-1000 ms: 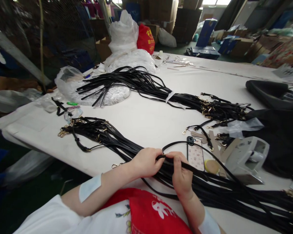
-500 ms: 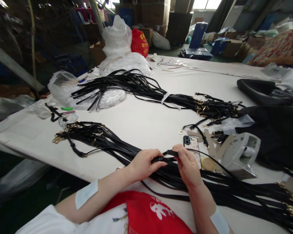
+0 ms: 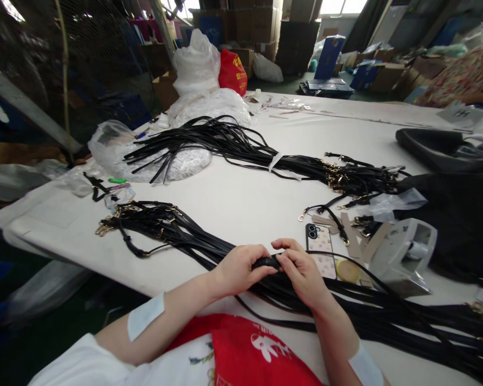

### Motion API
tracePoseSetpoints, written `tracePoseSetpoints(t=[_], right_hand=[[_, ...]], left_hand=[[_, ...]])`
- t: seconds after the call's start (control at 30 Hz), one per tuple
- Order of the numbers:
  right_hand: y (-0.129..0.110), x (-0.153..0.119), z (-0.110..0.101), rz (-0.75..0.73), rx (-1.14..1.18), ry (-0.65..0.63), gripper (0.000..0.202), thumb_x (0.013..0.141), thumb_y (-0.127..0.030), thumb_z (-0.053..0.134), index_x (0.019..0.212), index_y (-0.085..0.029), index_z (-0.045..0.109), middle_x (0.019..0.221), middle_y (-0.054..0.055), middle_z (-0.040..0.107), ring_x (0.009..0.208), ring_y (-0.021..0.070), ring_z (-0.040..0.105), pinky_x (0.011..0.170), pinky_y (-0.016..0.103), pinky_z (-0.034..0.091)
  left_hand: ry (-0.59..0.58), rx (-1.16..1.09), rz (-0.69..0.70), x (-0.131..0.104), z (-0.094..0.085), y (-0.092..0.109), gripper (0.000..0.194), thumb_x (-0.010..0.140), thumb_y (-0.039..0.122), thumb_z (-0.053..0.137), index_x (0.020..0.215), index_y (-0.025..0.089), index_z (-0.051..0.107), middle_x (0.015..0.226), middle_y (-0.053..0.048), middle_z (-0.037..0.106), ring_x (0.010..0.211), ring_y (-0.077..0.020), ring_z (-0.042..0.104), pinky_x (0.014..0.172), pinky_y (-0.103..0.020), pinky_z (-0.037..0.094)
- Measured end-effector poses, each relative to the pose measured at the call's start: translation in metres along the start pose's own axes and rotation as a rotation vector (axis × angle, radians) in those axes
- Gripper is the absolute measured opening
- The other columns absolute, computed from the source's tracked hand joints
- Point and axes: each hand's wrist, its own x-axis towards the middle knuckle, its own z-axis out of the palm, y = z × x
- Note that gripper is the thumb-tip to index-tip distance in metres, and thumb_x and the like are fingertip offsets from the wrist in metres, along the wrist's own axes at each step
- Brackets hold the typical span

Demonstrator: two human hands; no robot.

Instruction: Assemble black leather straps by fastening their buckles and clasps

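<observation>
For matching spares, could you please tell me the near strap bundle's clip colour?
The clips look gold, clearest in the head view.

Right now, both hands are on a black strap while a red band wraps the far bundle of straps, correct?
Not red: the head view shows a white band around the far bundle of straps. The left hand and right hand are both on a black strap.

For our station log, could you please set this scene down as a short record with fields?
Left hand: pinching a black strap
Right hand: fingertips at the same strap, grip unclear
Beneath hands: near strap bundle, gold-coloured clasps at one end
Farther back: second strap bundle, white tie around it
Beside right hand: patterned phone
Surface: white table
</observation>
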Motion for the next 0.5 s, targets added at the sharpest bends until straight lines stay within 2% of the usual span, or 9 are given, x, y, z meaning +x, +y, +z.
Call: tracePoseSetpoints(t=[0.2, 0.3, 0.4, 0.5], right_hand=[[-0.004, 0.000, 0.001, -0.047, -0.013, -0.023, 0.031, 0.095, -0.030, 0.048, 0.068, -0.020, 0.060, 0.109, 0.009, 0.065, 0.102, 0.0216, 0.060, 0.089, 0.037, 0.046], [-0.004, 0.000, -0.007, -0.055, -0.012, 0.003, 0.021, 0.094, -0.030, 0.051, 0.078, -0.021, 0.063, 0.108, 0.008, 0.066, 0.104, 0.0229, 0.059, 0.095, 0.041, 0.042], [-0.001, 0.001, -0.011, -0.008, 0.054, 0.112, 0.015, 0.093, -0.031, 0.053, 0.083, -0.022, 0.061, 0.105, 0.007, 0.065, 0.101, 0.0227, 0.058, 0.092, 0.040, 0.044], [0.002, 0.001, -0.008, -0.012, 0.109, 0.138, 0.016, 0.093, -0.029, 0.054, 0.080, -0.022, 0.059, 0.097, 0.006, 0.063, 0.097, 0.0221, 0.058, 0.088, 0.038, 0.044]], left_hand=[[0.022, -0.030, 0.043, 0.001, 0.005, 0.002, 0.018, 0.085, 0.034, 0.063, 0.090, 0.017, 0.067, 0.076, -0.001, 0.066, 0.065, -0.0128, 0.056, 0.063, -0.023, 0.042], [0.108, -0.150, -0.035, 0.003, -0.001, 0.000, 0.020, 0.080, 0.034, 0.070, 0.091, 0.017, 0.068, 0.079, -0.001, 0.068, 0.067, -0.0123, 0.057, 0.064, -0.022, 0.043], [0.210, -0.285, -0.141, 0.003, -0.009, -0.001, 0.021, 0.074, 0.031, 0.076, 0.086, 0.016, 0.068, 0.079, -0.001, 0.070, 0.070, -0.0128, 0.060, 0.066, -0.022, 0.046], [0.219, -0.338, -0.157, 0.003, -0.012, -0.003, 0.020, 0.074, 0.033, 0.075, 0.083, 0.015, 0.069, 0.078, -0.001, 0.071, 0.070, -0.0132, 0.061, 0.066, -0.023, 0.046]])
